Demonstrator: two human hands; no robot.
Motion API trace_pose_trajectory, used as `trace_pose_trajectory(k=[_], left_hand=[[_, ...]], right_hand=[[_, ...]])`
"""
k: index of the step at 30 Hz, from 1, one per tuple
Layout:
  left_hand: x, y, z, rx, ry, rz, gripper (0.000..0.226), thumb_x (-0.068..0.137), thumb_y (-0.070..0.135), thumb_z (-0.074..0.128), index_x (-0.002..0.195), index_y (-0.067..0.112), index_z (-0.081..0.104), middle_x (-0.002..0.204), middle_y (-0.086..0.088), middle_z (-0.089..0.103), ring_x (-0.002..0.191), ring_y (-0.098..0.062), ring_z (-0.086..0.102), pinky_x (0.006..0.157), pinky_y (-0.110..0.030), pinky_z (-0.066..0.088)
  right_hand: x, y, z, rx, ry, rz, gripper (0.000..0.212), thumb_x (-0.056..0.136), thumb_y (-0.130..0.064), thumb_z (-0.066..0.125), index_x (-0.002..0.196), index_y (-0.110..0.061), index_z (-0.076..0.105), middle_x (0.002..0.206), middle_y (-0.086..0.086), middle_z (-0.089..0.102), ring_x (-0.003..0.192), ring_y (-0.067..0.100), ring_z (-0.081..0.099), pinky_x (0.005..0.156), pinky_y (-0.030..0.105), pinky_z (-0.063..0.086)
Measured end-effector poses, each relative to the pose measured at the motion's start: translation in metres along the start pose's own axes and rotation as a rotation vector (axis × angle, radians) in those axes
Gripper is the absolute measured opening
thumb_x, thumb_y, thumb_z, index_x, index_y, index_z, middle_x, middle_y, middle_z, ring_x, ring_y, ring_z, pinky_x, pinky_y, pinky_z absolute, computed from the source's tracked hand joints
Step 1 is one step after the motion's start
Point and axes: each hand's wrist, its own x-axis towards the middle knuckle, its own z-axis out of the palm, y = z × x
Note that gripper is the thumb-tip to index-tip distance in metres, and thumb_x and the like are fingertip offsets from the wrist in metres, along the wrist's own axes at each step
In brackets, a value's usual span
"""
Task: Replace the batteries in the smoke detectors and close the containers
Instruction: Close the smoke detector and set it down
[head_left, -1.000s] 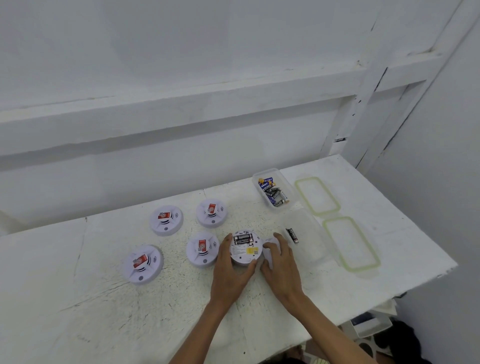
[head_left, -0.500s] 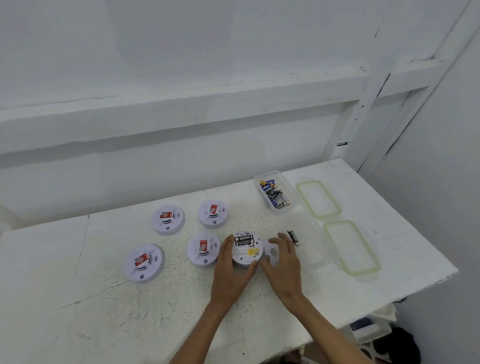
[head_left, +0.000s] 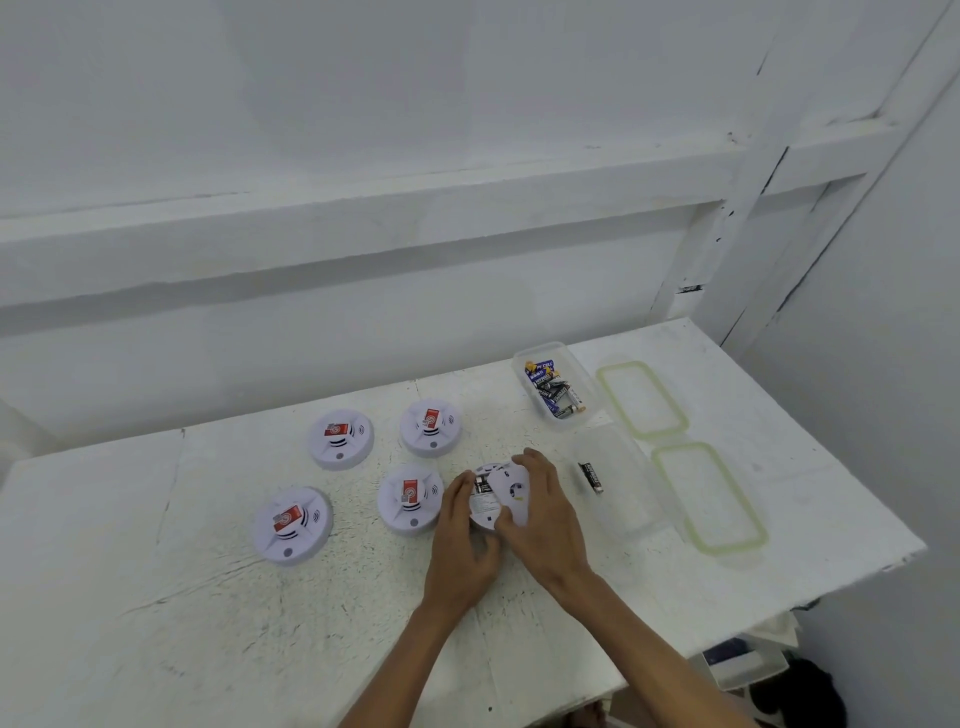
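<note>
1. Head view, the change: half a second ago the round white back cover (head_left: 511, 488) lay on the surface (head_left: 208, 597) just right of the open detector (head_left: 482, 503). Now the right hand (head_left: 545, 519) has carried it over the detector's right half, so only the left part of the battery bay shows.
2. The right hand has its fingers curled over the cover's far rim and its thumb at the near rim, gripping it.
3. The left hand (head_left: 462, 540) is wrapped round the detector's left rim, with the fingers on the far-left side.
4. Four closed detectors lie face up to the left: the nearest (head_left: 410, 499) is just beside the left hand's fingers, two lie further back (head_left: 430, 426) (head_left: 340, 436), and one sits apart at front left (head_left: 292, 525).
5. To the right, a narrow strip of bare surface separates the right hand from an open clear container (head_left: 628, 499) that holds a single battery (head_left: 591, 477).
6. Behind it stands a second open container (head_left: 540, 347) filled with batteries (head_left: 553, 389).
7. Two green-rimmed lids (head_left: 641, 400) (head_left: 709, 496) lie flat beside the containers. The nearer lid is close to the surface's right edge.
8. The widest bare stretch is front left, running to the near edge that both forearms cross. The wall runs along the far edge.
</note>
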Motion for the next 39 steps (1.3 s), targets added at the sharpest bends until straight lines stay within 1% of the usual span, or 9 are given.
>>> trace_pose_trajectory(k=[3, 9, 13, 16, 18, 21, 24, 32, 39], left_hand=[[0.0, 0.002, 0.0, -0.018, -0.018, -0.004, 0.064, 0.094, 0.038, 0.059, 0.152, 0.02, 0.036, 0.154, 0.013, 0.041, 0.147, -0.002, 0.032, 0.121, -0.024, 0.03], [0.001, 0.001, 0.001, -0.047, -0.033, -0.016, 0.069, 0.094, 0.041, 0.061, 0.154, 0.018, 0.034, 0.155, 0.006, 0.043, 0.147, -0.012, 0.037, 0.121, -0.035, 0.036], [0.002, -0.006, 0.004, -0.01, -0.152, -0.011, 0.095, 0.09, 0.045, 0.066, 0.162, 0.013, 0.014, 0.169, 0.005, 0.019, 0.156, -0.007, 0.017, 0.124, -0.023, 0.021], [0.003, -0.008, 0.006, 0.022, -0.164, -0.023, 0.103, 0.089, 0.06, 0.062, 0.163, 0.013, 0.009, 0.171, 0.008, 0.009, 0.156, -0.002, 0.007, 0.121, -0.012, 0.012], [0.003, -0.007, 0.005, 0.007, -0.152, -0.043, 0.103, 0.089, 0.066, 0.06, 0.163, 0.015, 0.009, 0.171, 0.009, 0.01, 0.156, -0.001, 0.007, 0.12, -0.01, 0.012], [0.002, -0.007, 0.004, -0.017, -0.132, -0.066, 0.099, 0.09, 0.048, 0.071, 0.163, 0.018, 0.013, 0.169, 0.011, 0.016, 0.154, 0.002, 0.012, 0.119, -0.009, 0.016], [0.002, -0.008, 0.005, -0.026, -0.11, -0.092, 0.097, 0.088, 0.04, 0.078, 0.162, 0.019, 0.018, 0.167, 0.013, 0.021, 0.152, 0.005, 0.016, 0.118, -0.008, 0.018], [0.002, -0.012, 0.006, -0.032, -0.097, -0.122, 0.099, 0.085, 0.048, 0.078, 0.161, 0.022, 0.02, 0.164, 0.011, 0.029, 0.151, 0.001, 0.025, 0.118, -0.012, 0.024], [0.002, -0.008, 0.004, -0.039, -0.075, -0.131, 0.096, 0.083, 0.047, 0.078, 0.156, 0.034, 0.018, 0.162, 0.012, 0.032, 0.148, 0.005, 0.027, 0.118, -0.013, 0.027]], right_hand=[[0.004, 0.001, -0.003, -0.042, 0.003, -0.028, 0.072, 0.079, -0.029, 0.063, 0.143, -0.028, 0.03, 0.157, -0.009, 0.027, 0.129, 0.013, 0.046, 0.079, 0.021, 0.054], [0.01, 0.001, 0.002, -0.038, -0.042, -0.099, 0.076, 0.08, -0.034, 0.064, 0.145, -0.027, 0.028, 0.156, -0.006, 0.027, 0.121, 0.017, 0.054, 0.071, 0.025, 0.059], [0.01, 0.004, 0.004, -0.043, -0.057, -0.109, 0.075, 0.079, -0.038, 0.062, 0.145, -0.026, 0.029, 0.154, -0.009, 0.028, 0.116, 0.017, 0.057, 0.07, 0.028, 0.059], [0.01, 0.006, 0.003, -0.074, -0.017, -0.103, 0.075, 0.079, -0.046, 0.063, 0.144, -0.023, 0.034, 0.153, -0.005, 0.033, 0.13, 0.016, 0.046, 0.089, 0.025, 0.054], [0.011, 0.009, 0.002, -0.133, 0.028, -0.088, 0.073, 0.076, -0.053, 0.064, 0.139, -0.022, 0.043, 0.15, -0.001, 0.037, 0.134, 0.018, 0.038, 0.095, 0.025, 0.047], [0.011, 0.013, 0.0, -0.207, 0.014, -0.027, 0.071, 0.072, -0.06, 0.065, 0.131, -0.021, 0.053, 0.149, -0.002, 0.038, 0.135, 0.018, 0.034, 0.091, 0.032, 0.053], [0.01, 0.018, 0.001, -0.195, -0.001, 0.024, 0.07, 0.074, -0.06, 0.067, 0.13, -0.021, 0.053, 0.147, -0.005, 0.039, 0.134, 0.017, 0.034, 0.09, 0.031, 0.053], [0.01, 0.019, 0.002, -0.113, -0.038, 0.058, 0.067, 0.075, -0.057, 0.072, 0.129, -0.021, 0.053, 0.141, -0.005, 0.044, 0.128, 0.015, 0.037, 0.093, 0.018, 0.038], [0.012, 0.018, 0.003, -0.088, -0.081, 0.07, 0.067, 0.076, -0.057, 0.072, 0.129, -0.022, 0.051, 0.136, -0.005, 0.046, 0.123, 0.015, 0.042, 0.092, 0.018, 0.039]])
